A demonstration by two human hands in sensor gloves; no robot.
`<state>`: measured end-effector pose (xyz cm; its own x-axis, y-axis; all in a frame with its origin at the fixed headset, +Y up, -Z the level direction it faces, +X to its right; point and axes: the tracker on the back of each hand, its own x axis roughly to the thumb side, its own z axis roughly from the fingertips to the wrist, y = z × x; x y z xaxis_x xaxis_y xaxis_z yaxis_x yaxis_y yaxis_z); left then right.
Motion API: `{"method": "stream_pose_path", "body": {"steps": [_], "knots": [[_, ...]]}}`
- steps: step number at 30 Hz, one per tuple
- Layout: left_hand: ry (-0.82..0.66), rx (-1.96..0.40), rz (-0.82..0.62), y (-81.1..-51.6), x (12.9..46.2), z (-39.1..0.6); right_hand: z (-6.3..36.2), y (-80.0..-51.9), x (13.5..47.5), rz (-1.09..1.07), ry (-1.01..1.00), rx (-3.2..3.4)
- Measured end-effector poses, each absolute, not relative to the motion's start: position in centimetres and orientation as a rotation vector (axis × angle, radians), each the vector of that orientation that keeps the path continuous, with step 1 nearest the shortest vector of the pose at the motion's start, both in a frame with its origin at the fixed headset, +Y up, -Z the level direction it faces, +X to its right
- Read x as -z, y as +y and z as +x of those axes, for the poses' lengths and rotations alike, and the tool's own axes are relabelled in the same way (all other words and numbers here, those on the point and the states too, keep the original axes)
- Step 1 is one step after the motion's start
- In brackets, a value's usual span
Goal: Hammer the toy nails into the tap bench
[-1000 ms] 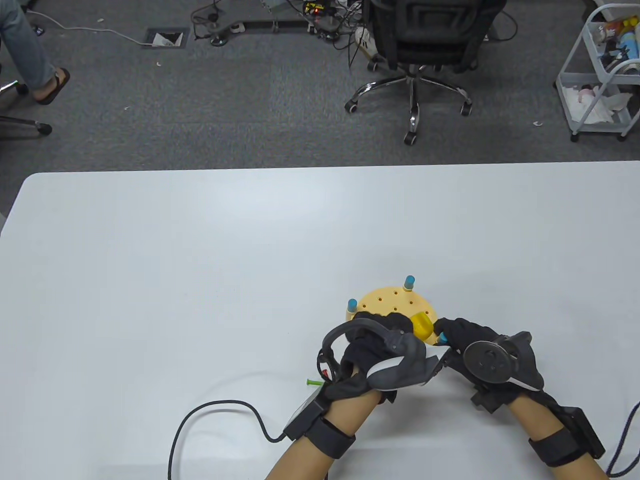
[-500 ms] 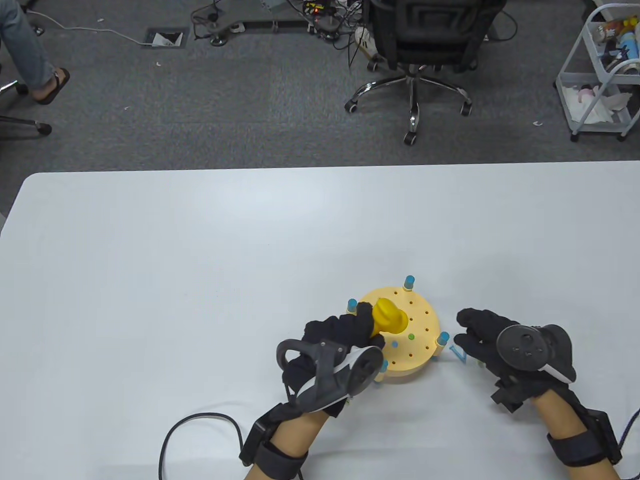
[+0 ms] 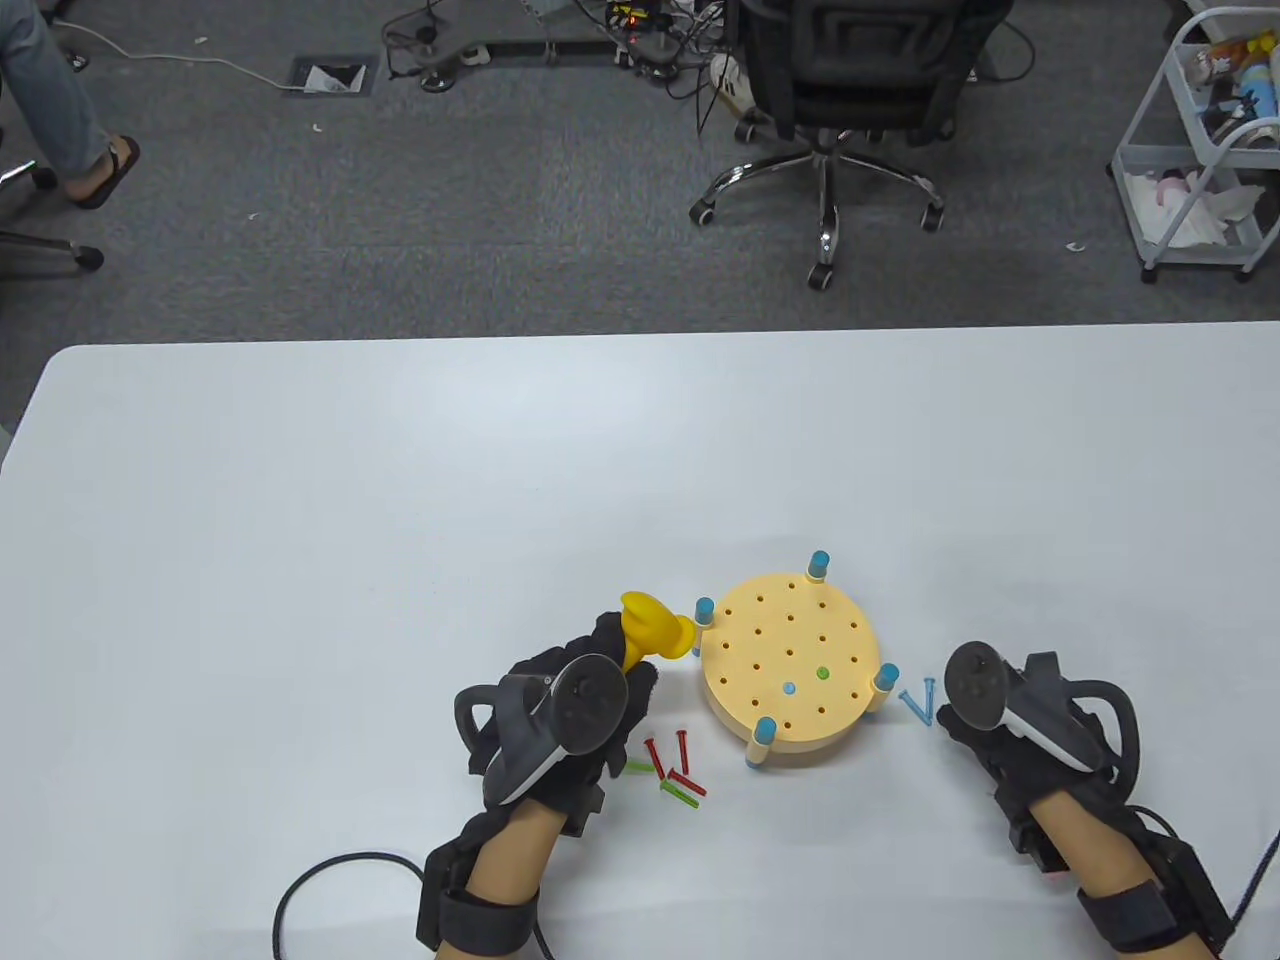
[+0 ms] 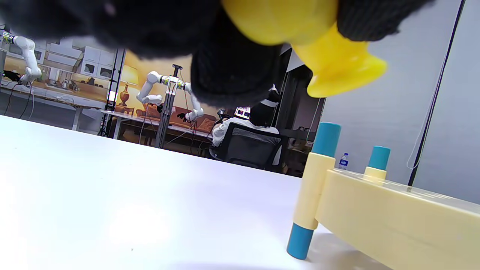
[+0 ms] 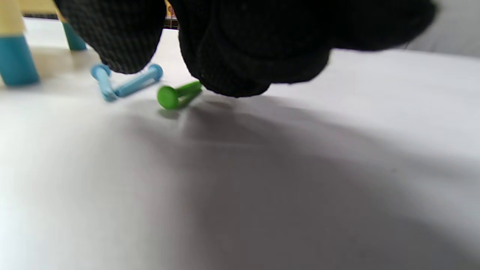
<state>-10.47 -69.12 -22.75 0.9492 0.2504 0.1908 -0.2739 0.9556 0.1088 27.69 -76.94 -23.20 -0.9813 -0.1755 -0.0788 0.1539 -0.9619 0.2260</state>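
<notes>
The round yellow tap bench (image 3: pixel 760 640) stands on blue legs at the table's near middle. A blue nail (image 3: pixel 788 688) and a green nail (image 3: pixel 822 673) sit in its holes. My left hand (image 3: pixel 622 655) grips the yellow toy hammer (image 3: pixel 655 628) just left of the bench, and the hammer head (image 4: pixel 337 67) hangs above the table beside a bench leg (image 4: pixel 314 195). My right hand (image 3: pixel 955 722) hovers right of the bench with its fingers (image 5: pixel 240 56) loosely curled, holding nothing, over two blue nails (image 5: pixel 123 84) and a green nail (image 5: pixel 178 95).
Several loose red and green nails (image 3: pixel 672 768) lie between my left hand and the bench. Two blue nails (image 3: pixel 918 703) lie by the bench's right leg. A cable (image 3: pixel 330 880) trails at the table's near edge. An office chair (image 3: pixel 850 90) stands beyond the table.
My left hand carried the hammer from above the bench to its left side. My right hand drew back to the right and nearer. The loose red and green nails came into view.
</notes>
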Motion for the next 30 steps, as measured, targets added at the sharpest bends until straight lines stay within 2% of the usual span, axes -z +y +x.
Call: {"method": "stream_pose_path", "body": {"steps": [11, 19, 25, 28, 30], "knots": [[-0.179, -0.262, 0.127, -69.3, 22.7, -10.5, 27.0, -77.9, 23.2, 0.161, -0.234, 2.886], [-0.181, -0.265, 0.128, -69.3, 22.7, -10.6, 27.8, -78.4, 23.6, 0.126, -0.254, 2.882], [-0.188, -0.259, 0.124, -69.4, 22.8, -10.5, 30.8, -76.0, 23.8, 0.271, -0.019, 3.12], [-0.191, -0.255, 0.116, -69.5, 22.8, -10.4, 31.0, -74.2, 23.4, 0.232, 0.163, 3.251], [-0.192, -0.254, 0.116, -69.5, 22.8, -10.4, 30.3, -72.7, 23.1, 0.132, 0.302, 3.305]]}}
